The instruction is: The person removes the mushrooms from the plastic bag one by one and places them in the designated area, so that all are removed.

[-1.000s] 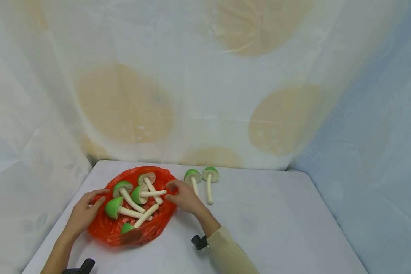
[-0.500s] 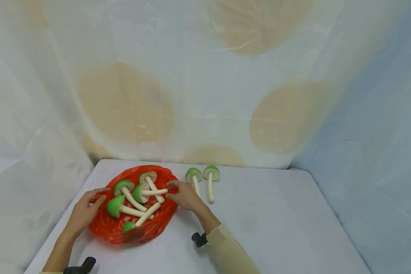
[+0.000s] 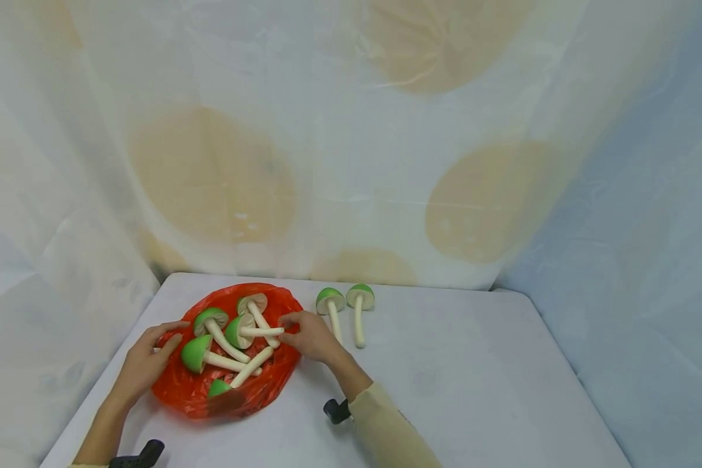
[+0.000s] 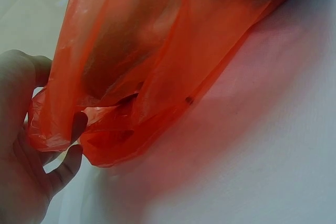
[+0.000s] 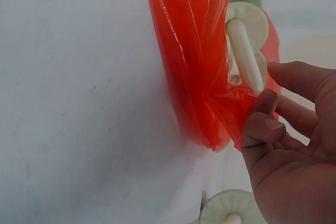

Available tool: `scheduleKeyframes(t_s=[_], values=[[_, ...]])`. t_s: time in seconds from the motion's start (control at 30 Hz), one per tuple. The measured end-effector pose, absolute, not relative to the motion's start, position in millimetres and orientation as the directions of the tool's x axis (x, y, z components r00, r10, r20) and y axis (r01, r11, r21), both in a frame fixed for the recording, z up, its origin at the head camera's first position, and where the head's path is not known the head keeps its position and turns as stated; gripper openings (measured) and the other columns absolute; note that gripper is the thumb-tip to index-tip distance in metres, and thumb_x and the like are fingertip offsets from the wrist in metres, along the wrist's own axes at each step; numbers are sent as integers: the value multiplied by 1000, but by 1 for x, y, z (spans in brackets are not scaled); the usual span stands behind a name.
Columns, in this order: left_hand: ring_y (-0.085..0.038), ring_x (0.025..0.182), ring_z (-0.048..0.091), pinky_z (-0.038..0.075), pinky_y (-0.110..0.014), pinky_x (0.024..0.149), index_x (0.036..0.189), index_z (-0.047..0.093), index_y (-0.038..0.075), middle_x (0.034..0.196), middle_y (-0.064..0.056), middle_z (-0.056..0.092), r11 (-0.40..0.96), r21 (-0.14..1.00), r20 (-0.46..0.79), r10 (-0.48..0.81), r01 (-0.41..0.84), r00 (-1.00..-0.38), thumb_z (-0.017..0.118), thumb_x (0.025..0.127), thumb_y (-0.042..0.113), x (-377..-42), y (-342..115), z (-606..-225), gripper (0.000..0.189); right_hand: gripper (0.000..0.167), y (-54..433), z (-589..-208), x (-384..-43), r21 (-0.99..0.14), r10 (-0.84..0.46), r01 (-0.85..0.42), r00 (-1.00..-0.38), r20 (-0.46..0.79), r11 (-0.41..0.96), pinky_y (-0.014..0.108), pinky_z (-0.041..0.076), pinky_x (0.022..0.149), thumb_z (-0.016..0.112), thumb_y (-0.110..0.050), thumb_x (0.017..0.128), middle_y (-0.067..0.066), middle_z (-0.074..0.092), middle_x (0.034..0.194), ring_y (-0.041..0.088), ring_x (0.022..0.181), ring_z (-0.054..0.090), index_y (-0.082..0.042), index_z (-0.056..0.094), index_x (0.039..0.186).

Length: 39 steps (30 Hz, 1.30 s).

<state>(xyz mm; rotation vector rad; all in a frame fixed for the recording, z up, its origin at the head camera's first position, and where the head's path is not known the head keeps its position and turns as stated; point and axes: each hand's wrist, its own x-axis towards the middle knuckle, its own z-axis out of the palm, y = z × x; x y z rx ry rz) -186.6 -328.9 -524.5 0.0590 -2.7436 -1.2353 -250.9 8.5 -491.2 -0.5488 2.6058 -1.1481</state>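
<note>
A red plastic bag (image 3: 169,390) lies spread wide at the left of the table, with several toy mushrooms (image 3: 194,354) inside, green-capped and white-stemmed. At its left rim, my left hand (image 3: 142,364) holds the plastic between thumb and fingers; in the left wrist view the bag's edge (image 4: 58,87) passes between the fingers. My right hand (image 3: 314,338) pinches the opposite rim, where the right wrist view has the plastic (image 5: 231,108) drawn up to the fingertips. One mushroom stem (image 5: 245,59) ends right beside those fingers.
Two more toy mushrooms, one with its stem (image 3: 335,322) partly behind my right hand and one farther right (image 3: 359,318), lie outside the bag near the back edge. The white table (image 3: 474,377) reaches to the right. Patterned cloth (image 3: 357,162) hangs behind and along both sides.
My right hand has shifted slightly left and inward over the bag's rim, closer to the stem end. The left hand, the bag and the mushrooms look the same.
</note>
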Motion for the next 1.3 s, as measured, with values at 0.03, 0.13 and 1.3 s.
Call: scheduleKeyframes(t_s=[0.03, 0.13, 1.3], values=[[-44, 121, 45, 47, -63, 90, 138, 58, 10, 141, -25, 47, 664, 747, 106, -88, 21, -990, 46, 107, 36, -187, -329, -525, 42, 37, 8, -491, -251, -747, -427, -233, -901, -74, 622, 20, 52, 66, 74, -25, 92, -4, 67, 108, 12, 88, 53, -12, 70, 127], [-44, 122, 45, 47, -65, 91, 138, 58, 10, 141, -25, 47, 664, 747, 109, -85, 25, -990, 46, 107, 36, -186, -329, -525, 42, 33, 5, -492, -251, -746, -427, -222, -900, -92, 628, 19, 51, 63, 74, -25, 92, -6, 64, 101, 11, 85, 52, -14, 73, 123], [-45, 124, 45, 46, -67, 92, 138, 58, 11, 140, -25, 48, 660, 751, 106, -83, 25, -991, 47, 107, 36, -187, -325, -527, 41, 13, -10, -488, -244, -712, -461, -210, -869, -178, 670, 18, 47, 60, 77, -20, 89, -11, 69, 76, 7, 72, 55, -16, 81, 100]])
